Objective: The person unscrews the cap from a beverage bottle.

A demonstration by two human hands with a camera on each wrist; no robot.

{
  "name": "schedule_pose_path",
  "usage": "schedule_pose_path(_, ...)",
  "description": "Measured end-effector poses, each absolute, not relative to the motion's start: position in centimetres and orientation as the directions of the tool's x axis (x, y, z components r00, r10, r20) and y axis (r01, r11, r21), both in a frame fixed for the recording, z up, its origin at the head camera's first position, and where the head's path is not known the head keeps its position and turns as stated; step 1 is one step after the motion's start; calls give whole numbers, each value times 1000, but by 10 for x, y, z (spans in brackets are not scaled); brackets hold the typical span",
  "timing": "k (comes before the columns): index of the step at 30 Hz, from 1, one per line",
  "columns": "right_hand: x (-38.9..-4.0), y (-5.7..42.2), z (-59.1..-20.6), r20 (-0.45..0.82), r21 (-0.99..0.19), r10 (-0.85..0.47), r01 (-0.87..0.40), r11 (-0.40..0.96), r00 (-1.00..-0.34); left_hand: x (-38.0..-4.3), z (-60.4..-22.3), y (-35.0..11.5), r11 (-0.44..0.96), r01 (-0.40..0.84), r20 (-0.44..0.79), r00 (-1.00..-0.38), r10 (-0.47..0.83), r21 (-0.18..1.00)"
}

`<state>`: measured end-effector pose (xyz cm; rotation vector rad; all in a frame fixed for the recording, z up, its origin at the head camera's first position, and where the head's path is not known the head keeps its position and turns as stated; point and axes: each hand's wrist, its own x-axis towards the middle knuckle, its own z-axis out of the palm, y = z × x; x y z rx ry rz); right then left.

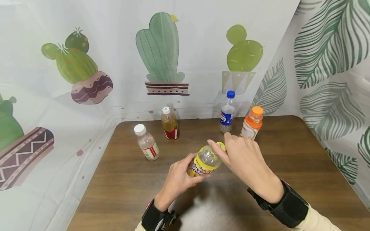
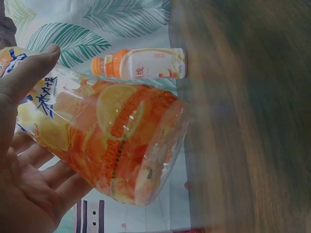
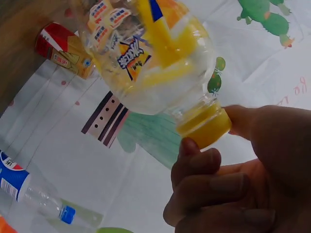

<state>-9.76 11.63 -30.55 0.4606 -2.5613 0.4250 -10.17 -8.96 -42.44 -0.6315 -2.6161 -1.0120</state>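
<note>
Tilted above the table is a clear plastic drink bottle (image 1: 206, 158) with a yellow and orange label. My left hand (image 1: 180, 175) grips its body, thumb on one side and fingers on the other. In the left wrist view the lower part of the bottle (image 2: 121, 131) points away from the palm, printed with orange slices. My right hand (image 1: 245, 157) pinches the yellow cap (image 3: 206, 126) between thumb and forefinger, its other fingers curled. The cap sits on the bottle's neck. From the head view the right hand partly covers the cap.
On the brown table (image 1: 115, 192) stand a white-capped clear bottle (image 1: 147, 142), an amber bottle with a red label (image 1: 170, 123), a blue-capped Pepsi bottle (image 1: 227, 112) and an orange-capped bottle (image 1: 252, 123). Behind them hangs a cactus-print cloth (image 1: 121, 64).
</note>
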Motion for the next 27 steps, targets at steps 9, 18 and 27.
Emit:
schedule_pose_path(9,-98,118,-306,506,-249,-306,-476,843,-806,-102,-424,-90,605,493,397,-868,298,625)
schedule_pose_path(18,-101,122,-302,585,-212,-405,-614,760,-703,-102,-416,-92,500,438,329,-897,294,747)
schedule_pose_path(27,-104,126,-302,668,-119,-488,-729,674,-562,-104,-416,-94,410,429,288,-887,361,805)
